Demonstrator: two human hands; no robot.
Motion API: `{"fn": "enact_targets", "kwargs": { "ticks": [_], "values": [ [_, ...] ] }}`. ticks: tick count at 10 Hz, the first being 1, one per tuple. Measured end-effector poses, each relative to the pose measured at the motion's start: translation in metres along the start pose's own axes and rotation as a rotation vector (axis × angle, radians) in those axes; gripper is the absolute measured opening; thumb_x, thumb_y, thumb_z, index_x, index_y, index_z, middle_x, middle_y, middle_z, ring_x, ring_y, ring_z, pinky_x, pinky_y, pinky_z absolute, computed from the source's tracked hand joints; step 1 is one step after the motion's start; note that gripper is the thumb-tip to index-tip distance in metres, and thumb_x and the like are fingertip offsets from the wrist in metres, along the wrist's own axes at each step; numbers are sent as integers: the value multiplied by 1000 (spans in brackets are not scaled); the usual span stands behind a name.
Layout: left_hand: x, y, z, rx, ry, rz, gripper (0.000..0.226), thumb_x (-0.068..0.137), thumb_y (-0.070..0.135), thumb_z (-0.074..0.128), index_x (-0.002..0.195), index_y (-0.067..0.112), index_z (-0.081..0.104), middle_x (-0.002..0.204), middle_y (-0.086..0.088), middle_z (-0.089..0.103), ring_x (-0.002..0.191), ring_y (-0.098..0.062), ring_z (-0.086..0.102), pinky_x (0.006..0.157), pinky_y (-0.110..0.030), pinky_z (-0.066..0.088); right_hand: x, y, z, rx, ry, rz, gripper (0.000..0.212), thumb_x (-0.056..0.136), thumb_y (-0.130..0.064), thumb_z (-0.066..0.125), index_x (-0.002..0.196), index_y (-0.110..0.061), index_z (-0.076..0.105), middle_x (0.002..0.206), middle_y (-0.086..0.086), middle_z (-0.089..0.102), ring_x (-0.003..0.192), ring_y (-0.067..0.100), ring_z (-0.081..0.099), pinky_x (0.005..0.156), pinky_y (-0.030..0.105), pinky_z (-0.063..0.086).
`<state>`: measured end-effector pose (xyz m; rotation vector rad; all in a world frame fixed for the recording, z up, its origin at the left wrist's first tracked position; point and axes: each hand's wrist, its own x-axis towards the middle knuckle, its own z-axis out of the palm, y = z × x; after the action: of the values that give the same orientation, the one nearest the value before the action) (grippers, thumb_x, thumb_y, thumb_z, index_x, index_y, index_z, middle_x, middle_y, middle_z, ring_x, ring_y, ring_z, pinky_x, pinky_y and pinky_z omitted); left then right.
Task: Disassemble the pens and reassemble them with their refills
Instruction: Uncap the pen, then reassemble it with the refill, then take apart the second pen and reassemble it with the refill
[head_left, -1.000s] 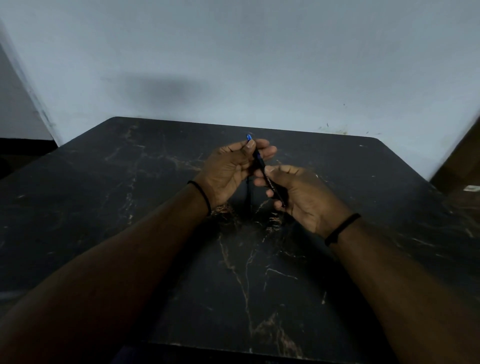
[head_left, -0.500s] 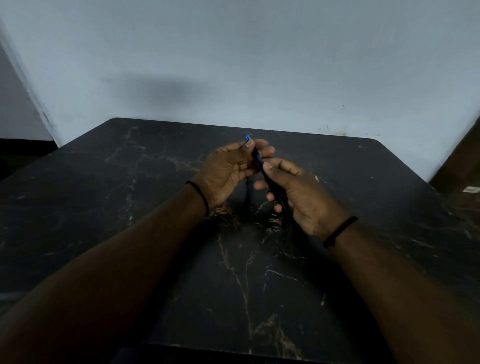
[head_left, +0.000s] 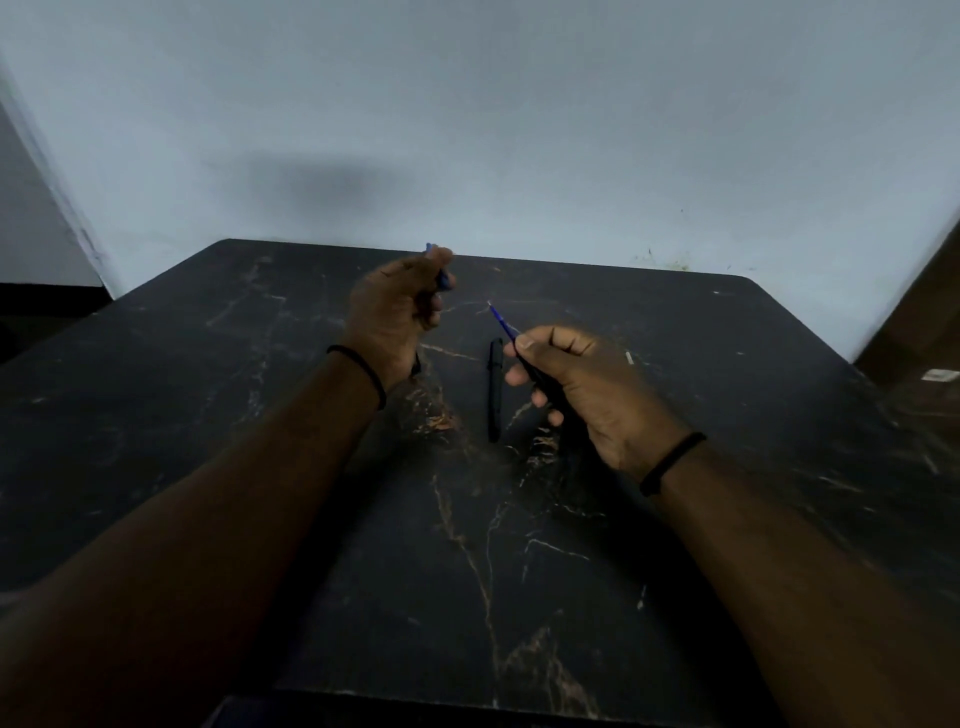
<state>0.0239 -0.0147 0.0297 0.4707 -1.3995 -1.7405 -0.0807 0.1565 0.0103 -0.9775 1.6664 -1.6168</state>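
Observation:
My right hand (head_left: 597, 395) grips a black pen barrel (head_left: 545, 384), and a thin blue refill tip (head_left: 501, 322) sticks out of it toward the upper left. My left hand (head_left: 397, 317) is closed around a small blue-tipped pen part (head_left: 441, 278), raised above the table and apart from the right hand. A second black pen (head_left: 495, 389) lies lengthwise on the dark marble table (head_left: 260, 415) between my two hands, untouched.
A pale wall (head_left: 519, 130) rises just behind the table's far edge. A brown piece of furniture (head_left: 924, 332) stands off the right corner. A small pale speck (head_left: 629, 357) lies on the table right of my right hand.
My hands have pulled apart: the left went up and left with the blue-tipped piece, the right stayed with the barrel, its refill tip now bare. The pen on the table has come into sight.

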Motion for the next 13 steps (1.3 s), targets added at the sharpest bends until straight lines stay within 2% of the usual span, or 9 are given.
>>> {"fn": "enact_targets", "kwargs": {
  "ticks": [1,2,3,4,8,10,11,12,13],
  "values": [
    [8,-6,-13,352,114,111,15,92,23,65,77,19,66,67,2,62,49,-4,49,49,-17,39,0,-1,-1,-13,9,-5,18,98,-28,60,86,-23,73,72,-2,72,49,6,50,40,20,35],
    [15,-14,-28,852,162,185,29,88,30,69,62,22,58,59,2,57,55,-12,54,59,-26,47,0,-1,-1,-15,20,-9,17,98,-26,60,88,-22,72,71,-3,71,49,7,50,41,20,35],
    [15,-18,-29,1103,148,138,40,87,30,65,52,17,51,51,-1,49,51,-18,48,58,-28,42,-1,-1,-1,-26,33,-15,16,98,-25,60,89,-20,71,70,-2,71,50,8,49,42,21,35],
    [9,-17,-21,1232,136,134,38,84,31,60,54,9,59,54,-6,60,53,-23,58,57,-28,46,-1,-1,-1,-34,37,-18,16,98,-24,59,89,-19,71,69,-2,70,50,8,49,42,21,35],
    [-3,-26,2,1534,159,176,27,81,33,57,72,10,66,75,-9,63,79,-30,64,65,-29,41,2,2,-3,-50,45,-18,15,98,-25,60,90,-18,71,70,-1,71,48,8,50,40,22,36],
    [0,-29,-3,1590,162,157,26,83,34,56,75,13,68,74,-5,58,73,-25,55,65,-30,37,2,3,-3,-43,46,-18,15,98,-25,61,88,-20,71,70,0,71,48,8,50,41,21,36],
    [0,-30,-3,1580,169,166,24,82,33,58,73,13,65,70,-4,57,75,-26,60,64,-30,37,2,3,-4,-39,51,-17,15,98,-25,61,89,-19,71,70,0,71,49,8,50,41,21,36],
    [-1,-32,-1,1516,230,269,23,80,34,62,81,12,65,83,-7,62,83,-28,61,69,-34,46,2,2,-4,-36,52,-11,14,98,-25,60,91,-19,71,72,0,71,51,9,52,42,22,38],
    [-3,-31,6,1285,265,477,23,83,36,64,73,16,59,73,2,58,71,-15,54,61,-28,43,2,2,-2,5,82,-15,12,98,-25,60,94,-17,69,72,0,72,53,10,53,43,22,40]
  ]
}}
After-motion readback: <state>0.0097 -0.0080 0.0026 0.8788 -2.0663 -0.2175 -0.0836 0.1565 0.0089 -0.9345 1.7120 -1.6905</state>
